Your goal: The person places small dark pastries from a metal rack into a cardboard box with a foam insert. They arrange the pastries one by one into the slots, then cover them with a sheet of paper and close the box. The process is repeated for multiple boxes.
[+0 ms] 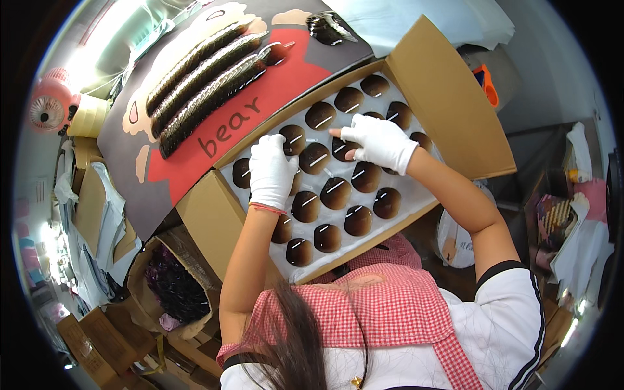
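Note:
An open cardboard box [416,211] in front of me holds several brown gradient sunglass lenses [335,193], spaced out on a whitish lining. My left hand [271,170], in a white glove, is at the box's left part. Its fingers are curled at the edge of a dark lens [295,138], partly hiding it. Further right, my right hand [378,142] wears a white glove that leaves the thumb and index fingertips bare. Those two fingers are spread over another lens [340,151], which the hand partly covers. Whether they touch it I cannot tell.
Beyond the box, long rows of stacked lenses [211,97] lie on a red and grey mat [273,107], with a smaller lens pile [328,29] at the far edge. A pink fan [52,107] stands far left. Below it, a lined carton [179,286] holds dark material. The box's right flap [448,97] sticks up.

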Available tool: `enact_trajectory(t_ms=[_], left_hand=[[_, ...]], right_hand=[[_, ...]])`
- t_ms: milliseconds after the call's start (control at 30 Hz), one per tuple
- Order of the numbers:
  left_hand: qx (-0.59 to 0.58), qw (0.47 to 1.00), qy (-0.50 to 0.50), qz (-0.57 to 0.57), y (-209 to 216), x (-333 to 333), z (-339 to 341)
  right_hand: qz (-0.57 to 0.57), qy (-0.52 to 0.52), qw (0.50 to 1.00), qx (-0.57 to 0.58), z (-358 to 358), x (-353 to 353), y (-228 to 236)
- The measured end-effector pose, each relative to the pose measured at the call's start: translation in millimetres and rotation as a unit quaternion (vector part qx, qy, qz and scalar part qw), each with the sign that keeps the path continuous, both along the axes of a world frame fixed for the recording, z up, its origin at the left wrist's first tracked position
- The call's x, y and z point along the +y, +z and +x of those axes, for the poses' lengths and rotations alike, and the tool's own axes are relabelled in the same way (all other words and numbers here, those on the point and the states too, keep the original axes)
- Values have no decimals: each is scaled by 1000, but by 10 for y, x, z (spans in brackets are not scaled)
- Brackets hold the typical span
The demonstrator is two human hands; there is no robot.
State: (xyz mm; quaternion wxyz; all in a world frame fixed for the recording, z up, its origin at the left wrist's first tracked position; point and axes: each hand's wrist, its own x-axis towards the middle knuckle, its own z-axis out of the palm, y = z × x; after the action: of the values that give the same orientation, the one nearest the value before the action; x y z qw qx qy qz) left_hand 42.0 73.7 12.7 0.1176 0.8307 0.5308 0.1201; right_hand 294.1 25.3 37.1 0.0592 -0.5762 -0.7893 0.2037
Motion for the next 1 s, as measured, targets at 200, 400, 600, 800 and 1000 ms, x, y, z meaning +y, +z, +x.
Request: enact_trajectory(t_ms=[200, 400, 600, 800, 1000], left_hand=[[-53, 998, 14, -1, -104, 101, 93], [-98, 992, -43, 67, 198, 205, 187], [-62, 982, -59, 168, 424, 1105, 433], [58, 983, -45, 170, 424, 1848, 773], [143, 975, -83, 148, 335, 2262, 1063]], right_hand=[[201, -181, 953, 134, 358, 1123, 198], [118, -296, 940, -125, 520, 2337, 553], [122, -238, 946, -185, 548, 2666, 417], [120, -203, 969, -70, 659, 2741, 450], [90, -158, 952, 246, 768, 1387, 667]])
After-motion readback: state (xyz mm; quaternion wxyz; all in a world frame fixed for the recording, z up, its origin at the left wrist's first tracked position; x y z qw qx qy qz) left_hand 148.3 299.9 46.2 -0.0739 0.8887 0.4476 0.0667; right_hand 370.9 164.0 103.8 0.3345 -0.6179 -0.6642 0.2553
